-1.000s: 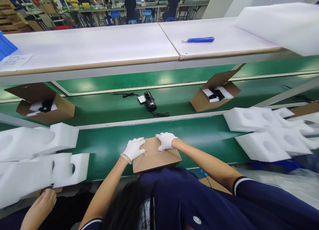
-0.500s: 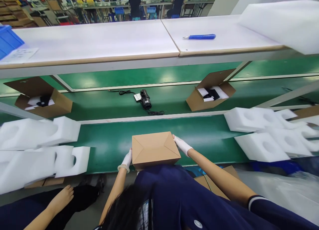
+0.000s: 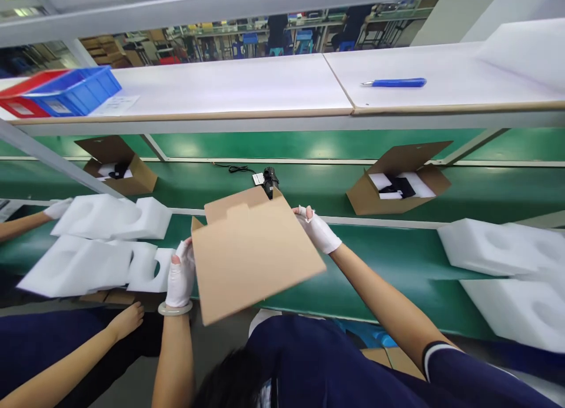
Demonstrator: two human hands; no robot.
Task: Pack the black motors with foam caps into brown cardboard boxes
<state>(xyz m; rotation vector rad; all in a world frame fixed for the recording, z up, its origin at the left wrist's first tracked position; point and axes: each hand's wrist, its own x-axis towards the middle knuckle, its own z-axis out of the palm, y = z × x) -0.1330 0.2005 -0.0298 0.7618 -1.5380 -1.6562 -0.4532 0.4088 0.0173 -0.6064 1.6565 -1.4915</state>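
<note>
A brown cardboard box (image 3: 256,249) is held up in front of me, tilted, with a wide flat panel facing me and flaps at its far edge. My left hand (image 3: 180,274), in a white glove with bare fingertips and a pale bangle at the wrist, grips its left side. On the right edge, near the top corner, my right hand (image 3: 318,228) is closed on the cardboard, also gloved. Beyond the box, partly hidden by it, a black cylindrical device (image 3: 270,181) with a cable and white tag lies on the green surface.
White foam blocks (image 3: 106,214) with round cut-outs lie at left, and more foam blocks (image 3: 507,249) at right. Open cartons (image 3: 397,187) stand behind. A blue pen-like knife (image 3: 395,83) and a blue bin (image 3: 75,93) are on the shelf. A co-worker's arm (image 3: 88,355) is at left.
The box has been raised and turned, so a broad panel and flaps now show. Both my hands moved up with it. The view has shifted left, and a co-worker's gloved hand appears by the left foam.
</note>
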